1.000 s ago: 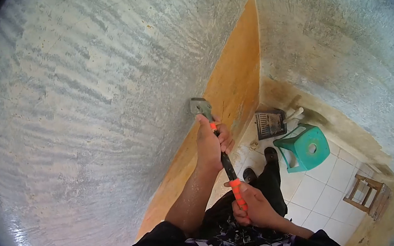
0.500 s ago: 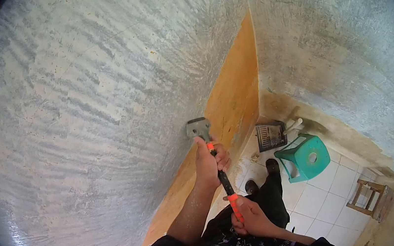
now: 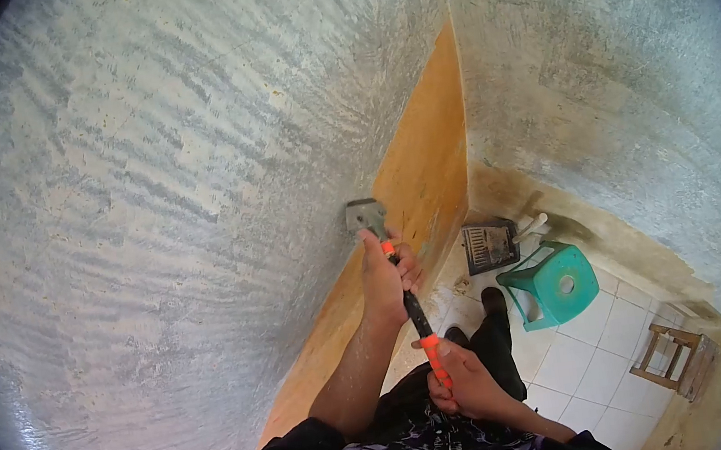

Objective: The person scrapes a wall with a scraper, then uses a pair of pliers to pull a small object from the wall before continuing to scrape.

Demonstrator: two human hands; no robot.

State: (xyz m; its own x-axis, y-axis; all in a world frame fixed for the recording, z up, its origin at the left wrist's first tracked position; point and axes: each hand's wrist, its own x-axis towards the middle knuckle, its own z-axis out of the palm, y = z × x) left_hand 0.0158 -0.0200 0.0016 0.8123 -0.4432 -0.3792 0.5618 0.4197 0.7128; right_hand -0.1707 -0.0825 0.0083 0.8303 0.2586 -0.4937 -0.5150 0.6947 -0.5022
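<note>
A long-handled scraper with a black and orange handle slants up from my body to the wall. Its wide grey head lies at the scraped grey wall surface, close to the edge of an orange painted band. My left hand is closed around the upper handle, thumb up against the head. Lower down, my right hand grips the orange end of the handle in front of my dark shirt.
On the white tiled floor stand a green plastic stool and a small wooden stool. A black paint tray with a white roller sits by the wall corner. A second wall rises on the right.
The scraper head has slid a little up and to the right along the wall, with both hands moving with it. Both hands keep their grip on the handle.
</note>
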